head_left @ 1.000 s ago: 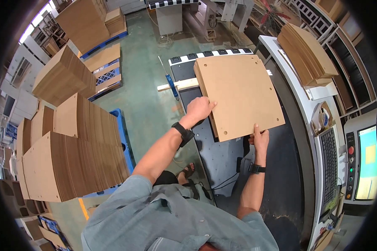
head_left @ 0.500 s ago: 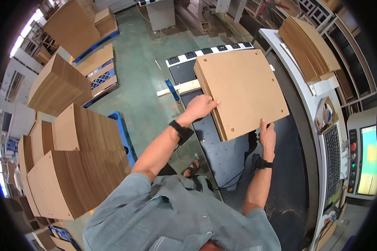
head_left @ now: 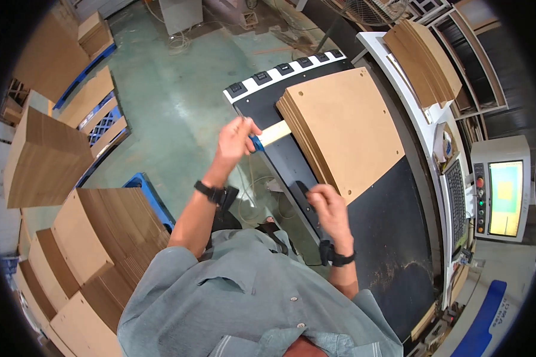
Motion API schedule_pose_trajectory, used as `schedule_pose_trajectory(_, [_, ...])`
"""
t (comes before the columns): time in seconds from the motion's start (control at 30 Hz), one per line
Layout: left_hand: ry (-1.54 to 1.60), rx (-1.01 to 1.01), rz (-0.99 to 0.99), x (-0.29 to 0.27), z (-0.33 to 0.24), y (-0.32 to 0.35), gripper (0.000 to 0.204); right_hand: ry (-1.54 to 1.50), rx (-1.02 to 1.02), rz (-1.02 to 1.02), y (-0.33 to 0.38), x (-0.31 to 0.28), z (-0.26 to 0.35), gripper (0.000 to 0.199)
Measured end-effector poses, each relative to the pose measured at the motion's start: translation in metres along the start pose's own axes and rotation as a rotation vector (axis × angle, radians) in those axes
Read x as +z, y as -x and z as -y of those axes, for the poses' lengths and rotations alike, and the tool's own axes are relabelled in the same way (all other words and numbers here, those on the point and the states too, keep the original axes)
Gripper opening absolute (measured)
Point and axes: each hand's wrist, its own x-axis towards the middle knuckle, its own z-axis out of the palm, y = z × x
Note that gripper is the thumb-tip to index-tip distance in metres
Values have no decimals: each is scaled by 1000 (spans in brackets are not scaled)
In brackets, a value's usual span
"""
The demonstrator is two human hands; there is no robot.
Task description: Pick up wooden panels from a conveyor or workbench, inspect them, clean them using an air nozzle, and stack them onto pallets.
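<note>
My left hand [head_left: 233, 143] is closed at the table's left edge, with its fingers around a blue-handled tool [head_left: 256, 143] that is mostly hidden behind them. Right beside it, a pale wooden strip [head_left: 275, 134] reaches out from the stack of brown boards [head_left: 345, 128]. These boards are flat, with small holes near their corners and edge, and lie on a dark tabletop [head_left: 393, 232]. My right hand [head_left: 332, 214] hovers near the stack's near left corner, off the boards, its fingers curled. Whether it holds anything is hidden; a dark patch shows by its fingertips.
A white ledge carries another board stack [head_left: 426, 62] and a keyboard [head_left: 455, 202]; a control screen [head_left: 506, 198] stands at the right. On the left, tall board stacks [head_left: 47, 157] sit by blue pallets [head_left: 149, 196]. A fan [head_left: 369, 9] stands at the back.
Both hands have come off the stack of boards. My left hand has moved left onto the blue-handled tool, and my right hand has drawn left and curled. The view has shifted too.
</note>
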Motion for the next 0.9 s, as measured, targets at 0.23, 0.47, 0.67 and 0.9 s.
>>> schedule_pose_trajectory(0.23, [659,-145,439,0,-47,43,39,44,-125,209,-57,55,89,42])
schedule_pose_trajectory(0.47, [464,-357,447,-37,-14,22,31,878,185,11,-109,-29,138,26])
schedule_pose_trajectory(0.67, [366,-441,473,-92,36,22,26,1331,-7,173,-173,-62,164,25])
schedule_pose_trajectory(0.9, [-13,-551,130,-186,156,75,16,1482,143,-89,-279,-176,109,30])
